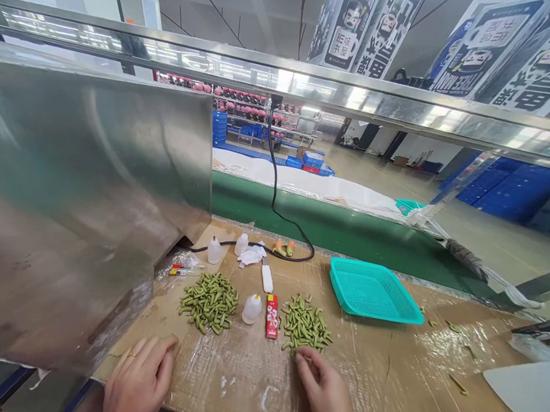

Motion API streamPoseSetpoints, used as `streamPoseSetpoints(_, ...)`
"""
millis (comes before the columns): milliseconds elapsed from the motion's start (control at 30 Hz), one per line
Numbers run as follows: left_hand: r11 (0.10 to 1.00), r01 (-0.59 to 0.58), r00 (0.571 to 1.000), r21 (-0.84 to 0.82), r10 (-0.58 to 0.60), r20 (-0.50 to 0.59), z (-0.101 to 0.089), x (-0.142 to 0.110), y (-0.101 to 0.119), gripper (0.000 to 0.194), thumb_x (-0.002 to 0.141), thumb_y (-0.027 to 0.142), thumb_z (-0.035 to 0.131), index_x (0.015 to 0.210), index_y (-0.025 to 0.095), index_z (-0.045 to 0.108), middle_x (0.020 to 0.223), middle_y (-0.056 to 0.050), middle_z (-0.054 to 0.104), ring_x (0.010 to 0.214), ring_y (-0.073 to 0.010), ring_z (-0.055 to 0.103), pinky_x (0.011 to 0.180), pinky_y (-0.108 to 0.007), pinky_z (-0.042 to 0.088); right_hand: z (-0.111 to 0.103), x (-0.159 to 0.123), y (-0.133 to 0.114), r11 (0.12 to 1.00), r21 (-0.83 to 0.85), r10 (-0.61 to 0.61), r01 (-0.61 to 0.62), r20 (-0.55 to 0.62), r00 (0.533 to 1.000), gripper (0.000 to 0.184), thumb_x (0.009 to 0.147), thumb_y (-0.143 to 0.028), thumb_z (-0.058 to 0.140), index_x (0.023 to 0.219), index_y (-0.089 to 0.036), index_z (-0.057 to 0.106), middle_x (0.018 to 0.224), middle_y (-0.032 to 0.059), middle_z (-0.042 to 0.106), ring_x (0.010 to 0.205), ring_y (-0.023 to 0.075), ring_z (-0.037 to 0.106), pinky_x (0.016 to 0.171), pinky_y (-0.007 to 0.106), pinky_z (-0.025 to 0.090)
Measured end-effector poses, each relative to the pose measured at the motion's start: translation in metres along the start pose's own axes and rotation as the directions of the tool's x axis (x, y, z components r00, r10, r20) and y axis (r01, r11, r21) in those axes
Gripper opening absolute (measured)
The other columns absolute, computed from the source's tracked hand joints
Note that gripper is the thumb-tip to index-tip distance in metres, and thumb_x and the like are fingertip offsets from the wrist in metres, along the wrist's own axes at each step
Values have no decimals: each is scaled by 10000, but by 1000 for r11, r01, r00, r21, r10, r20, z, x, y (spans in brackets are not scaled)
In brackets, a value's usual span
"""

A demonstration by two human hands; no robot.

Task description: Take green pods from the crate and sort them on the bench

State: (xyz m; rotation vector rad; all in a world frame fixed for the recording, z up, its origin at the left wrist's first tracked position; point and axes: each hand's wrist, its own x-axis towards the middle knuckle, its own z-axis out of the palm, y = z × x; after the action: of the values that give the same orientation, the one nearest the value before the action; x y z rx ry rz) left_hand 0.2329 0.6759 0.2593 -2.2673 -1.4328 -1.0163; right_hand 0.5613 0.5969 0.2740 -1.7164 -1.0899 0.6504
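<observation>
- Head view: right hand (323,389) rests its fingertips at the near edge of the cut green beans (304,326), perhaps pinching one; hard to tell.
- Left hand (137,385) lies open on the cardboard (400,370), below a second bean pile (209,303).

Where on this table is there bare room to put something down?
Bare cardboard lies between the left hand and right hand, below the green pieces, and also right of the teal plastic basket, among a few stray bits. It's crowded around the two green piles, the red box and white bottle.
</observation>
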Motion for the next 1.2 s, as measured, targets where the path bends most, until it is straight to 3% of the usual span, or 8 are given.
streamPoseSetpoints(200,1000,1,1000,-9,-1,20,0,0,-1,116,849,195,477,874,212,589,751,-3,651,759,-189,577,723,-336,399,49,-24,-29,933,-247,-250,261,75,965,286,870,-390,378,929,-257,625,927,34,672,848,216,614,754,314,444)
streamPoseSetpoints(367,1000,1,999,-9,-1,41,2,-2,-4,122,845,207,483,896,217,593,759,1,654,769,-187,587,716,-334,399,123,-25,-83,737,-367,-502,568,265,823,212,797,-130,421,853,-240,594,811,51,598,716,249,580,584,359,452)
streamPoseSetpoints(467,1000,4,998,-12,-3,55,4,-4,-7,131,845,217,482,911,220,595,778,1,660,781,-182,595,719,-329,403,136,-19,-102,662,-339,-610,669,275,743,195,787,-119,487,907,-234,587,974,52,615,937,264,555,781,428,475)
streamPoseSetpoints(600,1000,22,998,-16,-21,63,7,-6,-8,138,848,236,475,902,226,602,782,6,663,781,-179,597,719,-326,404,106,-17,-83,559,-248,-787,791,141,600,246,795,-85,441,969,-207,566,1065,31,618,1105,193,491,969,361,395)
streamPoseSetpoints(700,999,36,998,-15,-35,61,8,-7,-8,132,839,255,489,890,229,608,772,10,659,775,-175,595,716,-318,400,67,-9,-47,433,-509,-850,743,42,525,276,820,-107,431,1051,-187,560,1049,58,651,1077,229,540,913,418,451)
streamPoseSetpoints(800,999,39,997,-12,-38,66,8,-9,-9,137,838,260,492,895,219,610,775,0,656,782,-185,590,733,-329,401,34,3,-15,195,-810,-823,553,172,542,335,849,-256,443,1132,-117,557,1168,130,618,1067,338,577,754,516,555)
streamPoseSetpoints(933,1000,0,999,5,0,50,9,-9,-10,150,836,264,487,907,207,607,786,-2,670,774,-185,602,734,-329,410,16,10,8,-78,-829,-783,553,395,481,400,832,-344,455,1117,-96,588,1181,137,601,1008,333,615,667,471,607)
streamPoseSetpoints(1200,996,70,995,-50,-67,70,4,-3,-10,283,827,488,493,904,236,595,730,17,669,696,-173,638,667,-307,465,6,0,26,-72,-786,-749,615,449,487,396,824,-352,510,1136,-121,588,1212,118,569,1048,337,584,716,480,592)
